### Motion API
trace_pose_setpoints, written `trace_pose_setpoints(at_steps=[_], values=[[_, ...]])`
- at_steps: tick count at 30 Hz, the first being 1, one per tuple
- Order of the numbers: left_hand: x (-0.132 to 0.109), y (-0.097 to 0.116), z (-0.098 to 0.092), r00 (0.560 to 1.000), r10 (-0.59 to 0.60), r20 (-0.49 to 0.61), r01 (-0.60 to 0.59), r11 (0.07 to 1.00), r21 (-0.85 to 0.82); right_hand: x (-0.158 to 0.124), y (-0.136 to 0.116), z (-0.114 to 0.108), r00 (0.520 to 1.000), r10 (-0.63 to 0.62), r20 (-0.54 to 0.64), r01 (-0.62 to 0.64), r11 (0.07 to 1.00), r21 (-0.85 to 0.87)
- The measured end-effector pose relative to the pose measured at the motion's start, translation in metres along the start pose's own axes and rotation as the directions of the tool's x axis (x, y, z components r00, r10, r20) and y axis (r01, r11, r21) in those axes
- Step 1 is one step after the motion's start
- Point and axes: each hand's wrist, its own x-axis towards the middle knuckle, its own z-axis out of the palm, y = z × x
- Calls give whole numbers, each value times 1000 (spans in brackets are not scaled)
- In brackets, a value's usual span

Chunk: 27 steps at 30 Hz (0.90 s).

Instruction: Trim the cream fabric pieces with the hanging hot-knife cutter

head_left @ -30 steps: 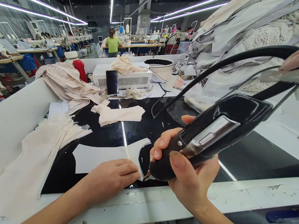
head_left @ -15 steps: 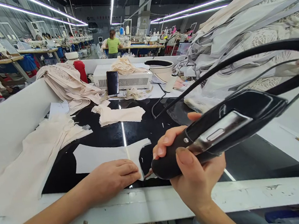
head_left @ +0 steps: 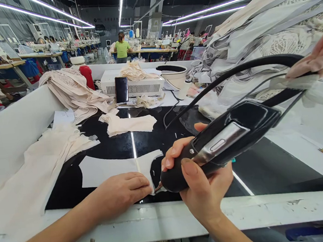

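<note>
My right hand (head_left: 201, 180) is wrapped round a black hand-held tool (head_left: 227, 139) with a silver strip and a thick black cable (head_left: 239, 70). The tool's tip meets the right edge of a flat white fabric piece (head_left: 109, 170) lying on the black glossy tabletop (head_left: 148, 137). My left hand (head_left: 119, 191) lies flat on the near edge of that piece, fingers stretched out and pressing it down, just left of the tool's tip.
Cream fabric heaps lie at left (head_left: 36, 168) and back left (head_left: 71, 88), a folded piece (head_left: 127, 124) mid-table. A white box (head_left: 133, 86) with a phone (head_left: 121, 88) leaning on it and a red bottle (head_left: 87, 75) stand behind. Lace garments (head_left: 269, 21) pile at right. A person in green (head_left: 122, 48) works far off.
The tool swung slightly right and back again; my right hand shifted with it. The pink thing at the right edge rose higher into view. My left hand has stayed put.
</note>
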Motion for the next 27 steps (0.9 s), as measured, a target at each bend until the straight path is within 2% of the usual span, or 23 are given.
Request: trace_pose_setpoints(at_steps=[5,11,17,22,27], values=[[-1,0,0,1000,-6,5,6,1000,2,-1,-1,0,1000,7,11,-7,1000,-13],[0,-1,-2,1000,11,-26,-11,1000,-5,2,-1,5,999,9,-38,-9,1000,-18],[1,-1,-2,999,13,-35,-14,1000,-17,1,1,6,1000,17,-9,-17,1000,8],[-1,-2,-3,996,-33,-78,32,999,-18,-2,-1,7,1000,28,-9,-28,1000,5],[-5,0,-10,999,-46,-18,45,996,-80,-6,-5,6,999,31,20,-31,1000,3]])
